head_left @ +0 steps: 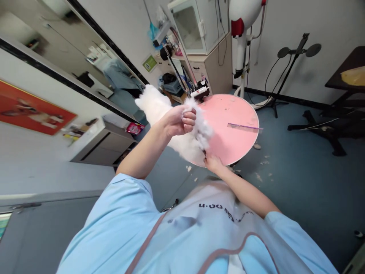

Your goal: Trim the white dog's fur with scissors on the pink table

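A fluffy white dog [155, 102] stands at the left part of a round pink grooming table [219, 142], its head turned away from me. My left hand [185, 121] is closed, with fingers curled round a white tuft that looks like the dog's tail [191, 102]. Lower down, my right hand [212, 162] is closed beside the fur of the dog's hindquarters [202, 135]. A small dark bit shows at its fingertips; the rest of what it holds is hidden. A comb with a purple spine [243, 126] lies on the tabletop.
Behind the table stand a grooming arm post [188, 62], a white cabinet [196, 26] and a stand dryer [241, 38]. A black tripod [291, 72] is farther right. Hair clumps [258, 177] litter the blue floor. A large mirror [94, 49] hangs at left.
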Demonstrator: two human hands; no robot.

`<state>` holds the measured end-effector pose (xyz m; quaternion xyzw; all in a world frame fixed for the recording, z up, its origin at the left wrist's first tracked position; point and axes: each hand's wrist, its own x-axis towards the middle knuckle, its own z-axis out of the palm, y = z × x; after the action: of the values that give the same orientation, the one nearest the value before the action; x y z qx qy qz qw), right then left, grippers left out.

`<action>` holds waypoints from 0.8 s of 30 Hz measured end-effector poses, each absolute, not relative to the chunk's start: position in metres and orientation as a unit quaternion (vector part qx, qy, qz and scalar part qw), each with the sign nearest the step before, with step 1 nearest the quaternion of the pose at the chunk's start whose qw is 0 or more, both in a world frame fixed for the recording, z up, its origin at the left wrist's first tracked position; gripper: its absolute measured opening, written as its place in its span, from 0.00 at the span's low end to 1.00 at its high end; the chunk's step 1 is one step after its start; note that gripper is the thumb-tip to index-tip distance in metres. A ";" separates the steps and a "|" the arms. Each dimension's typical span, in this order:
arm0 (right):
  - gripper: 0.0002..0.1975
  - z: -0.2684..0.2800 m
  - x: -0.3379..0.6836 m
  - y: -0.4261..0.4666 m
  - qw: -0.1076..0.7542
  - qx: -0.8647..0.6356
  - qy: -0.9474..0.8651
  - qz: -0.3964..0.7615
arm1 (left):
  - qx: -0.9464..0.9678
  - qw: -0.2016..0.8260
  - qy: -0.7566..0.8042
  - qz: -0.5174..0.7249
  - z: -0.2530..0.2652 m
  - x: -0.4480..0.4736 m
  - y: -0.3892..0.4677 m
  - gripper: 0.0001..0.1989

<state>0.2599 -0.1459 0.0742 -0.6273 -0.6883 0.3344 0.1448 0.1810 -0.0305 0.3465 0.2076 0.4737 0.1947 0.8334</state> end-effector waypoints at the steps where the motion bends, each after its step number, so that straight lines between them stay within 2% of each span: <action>1: 0.24 0.072 0.262 -0.146 0.136 -0.625 -0.686 0.348 | 0.207 0.830 0.478 0.198 0.347 0.181 -0.031 0.11; 4: 0.24 0.067 0.266 -0.144 0.148 -0.608 -0.691 0.361 | 0.202 0.826 0.483 0.208 0.348 0.179 -0.032 0.11; 6: 0.31 0.063 0.266 -0.140 0.172 -0.600 -0.696 0.355 | 0.196 0.827 0.481 0.213 0.348 0.177 -0.033 0.10; 8: 0.33 0.059 0.266 -0.136 0.179 -0.597 -0.697 0.355 | 0.188 0.826 0.484 0.220 0.347 0.175 -0.034 0.10; 13: 0.24 0.052 0.269 -0.137 0.154 -0.587 -0.702 0.374 | 0.179 0.813 0.501 0.236 0.347 0.173 -0.037 0.09; 17: 0.27 0.059 0.271 -0.130 0.178 -0.583 -0.718 0.336 | 0.175 0.811 0.505 0.239 0.347 0.174 -0.039 0.09; 21: 0.23 0.057 0.277 -0.126 0.139 -0.584 -0.709 0.369 | 0.166 0.800 0.520 0.247 0.349 0.174 -0.042 0.09; 24: 0.22 0.053 0.281 -0.127 0.143 -0.575 -0.722 0.358 | 0.163 0.793 0.530 0.250 0.350 0.174 -0.045 0.08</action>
<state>0.2813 -0.1274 0.0532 -0.5749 -0.7219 0.3577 0.1428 0.1742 -0.0452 0.3502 0.1635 0.5304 0.2504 0.7932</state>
